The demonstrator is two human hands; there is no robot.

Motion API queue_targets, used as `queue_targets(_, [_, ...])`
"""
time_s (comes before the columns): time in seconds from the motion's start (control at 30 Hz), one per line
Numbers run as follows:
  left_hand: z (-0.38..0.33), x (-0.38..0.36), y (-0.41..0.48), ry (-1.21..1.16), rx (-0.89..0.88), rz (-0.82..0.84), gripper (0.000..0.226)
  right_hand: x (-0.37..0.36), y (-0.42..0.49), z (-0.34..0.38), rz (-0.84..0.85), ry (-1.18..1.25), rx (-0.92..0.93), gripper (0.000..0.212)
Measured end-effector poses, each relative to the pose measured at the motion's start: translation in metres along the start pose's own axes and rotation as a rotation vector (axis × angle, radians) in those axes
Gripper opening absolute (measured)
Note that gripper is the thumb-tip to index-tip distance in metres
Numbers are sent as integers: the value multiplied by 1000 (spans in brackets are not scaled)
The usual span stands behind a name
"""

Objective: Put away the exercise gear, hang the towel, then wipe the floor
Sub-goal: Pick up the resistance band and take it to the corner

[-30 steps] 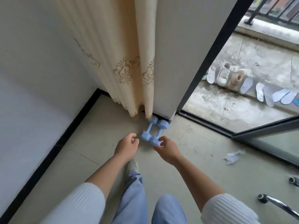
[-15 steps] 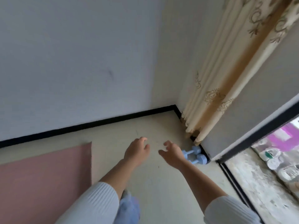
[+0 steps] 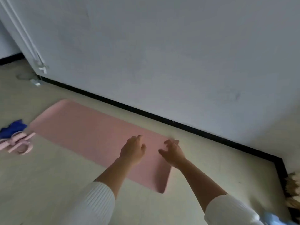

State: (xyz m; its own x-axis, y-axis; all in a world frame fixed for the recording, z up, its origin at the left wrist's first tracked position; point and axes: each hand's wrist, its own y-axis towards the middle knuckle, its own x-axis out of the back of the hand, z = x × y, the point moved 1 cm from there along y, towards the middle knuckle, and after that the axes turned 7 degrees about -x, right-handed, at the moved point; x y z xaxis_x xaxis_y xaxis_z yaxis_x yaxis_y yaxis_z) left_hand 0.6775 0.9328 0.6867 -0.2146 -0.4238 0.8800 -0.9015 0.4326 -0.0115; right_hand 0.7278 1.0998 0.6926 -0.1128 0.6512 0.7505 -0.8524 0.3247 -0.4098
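Note:
A pink exercise mat (image 3: pixel 90 135) lies flat on the floor along the wall. My left hand (image 3: pixel 132 151) hovers over its near end with loosely curled fingers and holds nothing. My right hand (image 3: pixel 172 153) is beside it above the mat's right corner, fingers spread and empty. A pink pedal resistance band (image 3: pixel 17 143) lies at the far left, next to a blue cloth (image 3: pixel 12 129). A pale blue dumbbell (image 3: pixel 276 219) shows only in part at the bottom right edge.
A white wall with a black skirting board (image 3: pixel 178 124) runs behind the mat. A white door edge with a metal stop (image 3: pixel 36 82) stands at the far left. Curtain fringe (image 3: pixel 292 192) hangs in the right corner. Pale floor (image 3: pixel 48 184) lies in front of the mat.
My view has swung left from the dumbbells by the curtain to the pink mat. Both hands let go of the dumbbells and now hover over the mat's near end.

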Motion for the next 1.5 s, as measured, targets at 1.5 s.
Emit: queue_targets(1.5, [1113,469,15,-51,588,-51,32,-717,249,990,448,-457,318,50])
